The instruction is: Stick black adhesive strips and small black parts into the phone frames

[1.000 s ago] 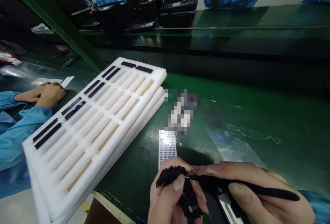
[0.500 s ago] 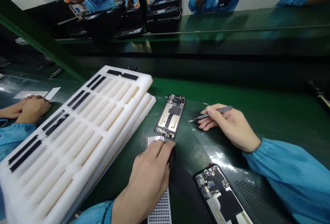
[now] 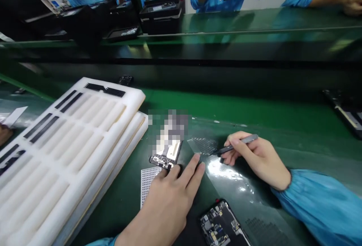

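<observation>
My left hand (image 3: 169,197) lies on the green bench with fingers stretched out, its fingertips touching the lower end of an opened phone frame (image 3: 166,149) that is partly blurred. My right hand (image 3: 254,157) pinches grey tweezers (image 3: 236,145), their tip pointing left onto a clear film sheet (image 3: 203,145) with a dotted patch, right of the frame. A white perforated sheet (image 3: 148,180) lies under my left hand. A second opened phone (image 3: 220,227) lies near the bottom edge.
A stack of white foam trays (image 3: 70,144) with several black strips in its slots fills the left. Black boxes (image 3: 161,12) stand on the far conveyor (image 3: 254,19). People in blue coats work beyond it. A black part (image 3: 343,110) lies at right.
The view has swung right, so trays and phone sit further left. My left hand's fingers spread toward the frame's end. My right hand moved down-left, bringing the tweezers onto the film.
</observation>
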A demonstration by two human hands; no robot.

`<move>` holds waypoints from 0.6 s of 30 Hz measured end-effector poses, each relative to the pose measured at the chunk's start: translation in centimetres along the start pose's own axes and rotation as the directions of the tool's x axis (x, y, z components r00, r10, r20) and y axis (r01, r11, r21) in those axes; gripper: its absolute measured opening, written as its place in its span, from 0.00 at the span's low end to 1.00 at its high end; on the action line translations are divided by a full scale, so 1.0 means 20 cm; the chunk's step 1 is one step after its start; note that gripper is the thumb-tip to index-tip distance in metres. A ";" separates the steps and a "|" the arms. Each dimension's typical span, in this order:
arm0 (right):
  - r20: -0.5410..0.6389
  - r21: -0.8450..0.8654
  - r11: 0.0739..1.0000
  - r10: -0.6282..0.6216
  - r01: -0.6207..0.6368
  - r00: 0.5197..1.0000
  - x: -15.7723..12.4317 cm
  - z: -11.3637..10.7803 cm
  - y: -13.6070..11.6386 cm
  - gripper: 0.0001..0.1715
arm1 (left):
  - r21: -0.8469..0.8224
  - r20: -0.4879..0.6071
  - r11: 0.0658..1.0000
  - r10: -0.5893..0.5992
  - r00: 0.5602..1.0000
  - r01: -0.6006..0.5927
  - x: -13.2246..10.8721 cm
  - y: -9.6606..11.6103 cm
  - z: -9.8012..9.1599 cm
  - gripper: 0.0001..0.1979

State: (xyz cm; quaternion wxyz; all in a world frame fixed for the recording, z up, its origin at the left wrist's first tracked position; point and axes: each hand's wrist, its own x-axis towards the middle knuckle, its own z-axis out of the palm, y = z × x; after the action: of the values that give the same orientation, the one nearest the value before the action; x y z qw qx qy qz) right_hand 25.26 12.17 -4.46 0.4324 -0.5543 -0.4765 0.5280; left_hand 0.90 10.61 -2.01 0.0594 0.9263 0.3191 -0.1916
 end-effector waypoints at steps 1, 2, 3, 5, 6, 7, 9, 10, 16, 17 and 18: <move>-0.021 -0.015 1.000 -0.011 0.010 1.000 -0.01 -0.01 0.01 0.25 | -0.014 0.017 1.000 0.007 1.000 -0.006 0.01 0.00 -0.01 0.51; -0.044 -0.027 0.999 -0.019 0.018 0.999 -0.01 -0.02 0.01 0.24 | -0.022 0.024 1.000 0.008 1.000 -0.007 0.01 0.00 -0.01 0.51; -0.066 -0.038 0.999 -0.025 0.022 0.998 -0.01 -0.04 0.02 0.24 | -0.019 0.022 1.000 -0.001 1.000 0.001 0.01 0.01 -0.01 0.51; -0.100 -0.059 0.998 -0.034 0.028 0.994 -0.01 -0.06 0.03 0.23 | 0.000 0.005 1.000 -0.022 1.000 0.022 0.01 0.01 -0.01 0.51; -0.111 -0.069 0.997 -0.039 0.031 0.993 -0.01 -0.07 0.04 0.23 | 0.008 -0.006 1.000 -0.027 1.000 0.027 0.00 0.01 -0.01 0.50; -0.120 -0.077 0.996 -0.042 0.033 0.992 -0.01 -0.07 0.04 0.24 | 0.009 -0.017 1.000 -0.024 1.000 0.024 0.00 0.01 0.00 0.50; -0.138 -0.088 0.996 -0.048 0.036 0.989 -0.02 -0.07 0.04 0.24 | -0.003 -0.041 1.000 0.001 0.999 -0.001 -0.01 0.00 0.01 0.49; -0.144 -0.091 0.995 -0.048 0.035 0.988 -0.02 -0.07 0.04 0.24 | -0.010 -0.050 1.000 0.013 0.999 -0.014 -0.02 0.00 0.02 0.48; -0.146 -0.113 0.993 -0.057 0.041 0.988 -0.02 -0.07 0.05 0.23 | -0.019 -0.075 0.999 0.033 0.997 -0.035 -0.02 -0.02 0.04 0.46; -0.148 -0.113 0.993 -0.060 0.043 0.987 -0.02 -0.07 0.05 0.23 | -0.025 -0.076 0.999 0.032 0.997 -0.034 -0.02 -0.02 0.04 0.46; -0.147 -0.112 0.993 -0.060 0.044 0.987 -0.02 -0.07 0.05 0.23 | -0.029 -0.073 0.999 0.028 0.997 -0.030 -0.02 -0.02 0.04 0.46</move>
State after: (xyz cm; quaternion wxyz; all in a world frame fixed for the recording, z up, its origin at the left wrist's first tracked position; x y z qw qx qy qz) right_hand 26.76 11.68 -5.19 0.4498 -0.6025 -0.4849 0.4466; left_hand 0.19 10.53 -2.56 0.0647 0.9361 0.3105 -0.1522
